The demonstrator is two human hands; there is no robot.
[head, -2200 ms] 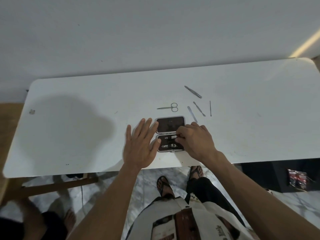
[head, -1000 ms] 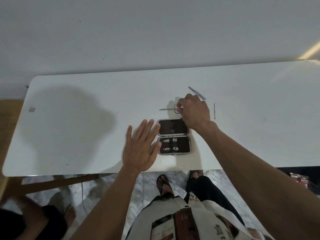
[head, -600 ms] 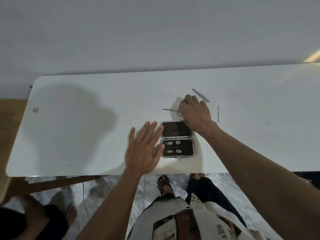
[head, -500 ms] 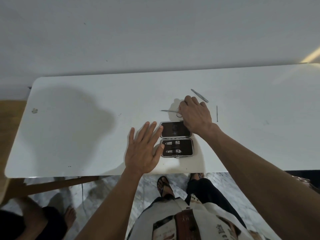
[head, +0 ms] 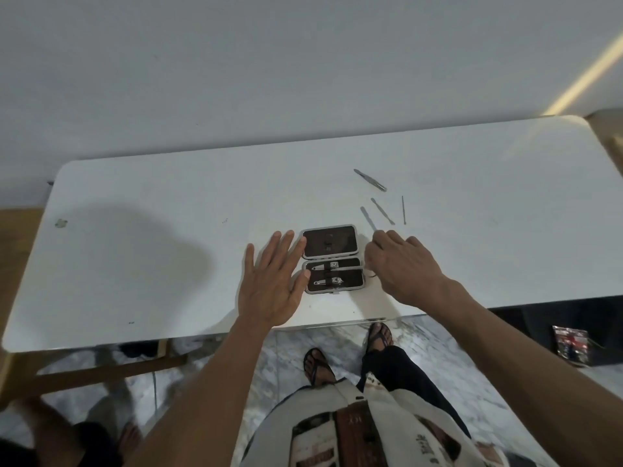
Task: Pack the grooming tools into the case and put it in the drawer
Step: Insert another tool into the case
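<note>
Case [head: 332,259] lies open near the front edge of the white table [head: 168,197], two clippers strapped in its near half. Left hand [head: 271,284] rests flat, fingers spread, against the case's left side. Right hand [head: 403,264] is curled at its right edge, holding scissors [head: 344,267] whose blades reach over the near half; four loose tools [head: 381,210] lie just beyond.

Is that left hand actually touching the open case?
Touching. In the head view the left hand lies flat on the table, its fingertips pressed against the left edge of the case.
</note>
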